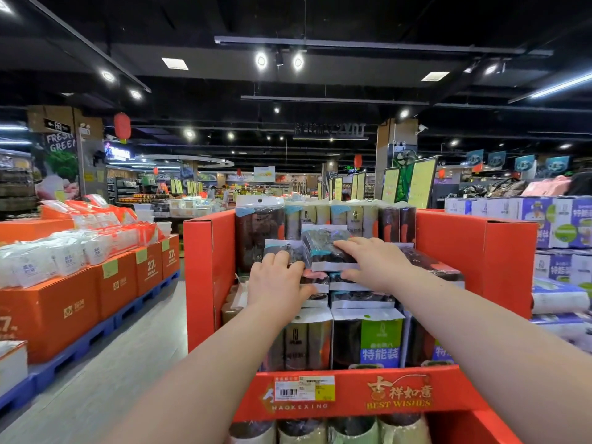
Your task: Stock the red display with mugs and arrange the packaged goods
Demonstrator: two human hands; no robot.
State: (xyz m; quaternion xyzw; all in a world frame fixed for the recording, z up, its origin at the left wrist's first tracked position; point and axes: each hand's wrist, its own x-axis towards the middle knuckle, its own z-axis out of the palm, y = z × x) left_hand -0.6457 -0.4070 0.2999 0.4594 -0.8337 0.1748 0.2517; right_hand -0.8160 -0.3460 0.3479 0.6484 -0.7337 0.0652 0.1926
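Observation:
A red cardboard display [358, 392] stands straight ahead, filled with dark plastic-wrapped packs. Several flat packs lie stacked in its middle. My right hand [374, 262] lies flat on the top pack [323, 245], fingers stretched over it. My left hand [277, 283] presses against the left end of the stack [315, 280], fingers straight on a lower pack. Upright packs [381, 341] with green and blue labels fill the front row, and taller ones [259, 232] line the back. No mugs can be made out.
Orange boxes [77, 299] topped with white bagged goods sit on blue pallets at the left, across a grey aisle floor [105, 376]. Purple and white cartons [557, 225] stack up at the right. Cylindrical packs [352, 431] fill the display's lower tier.

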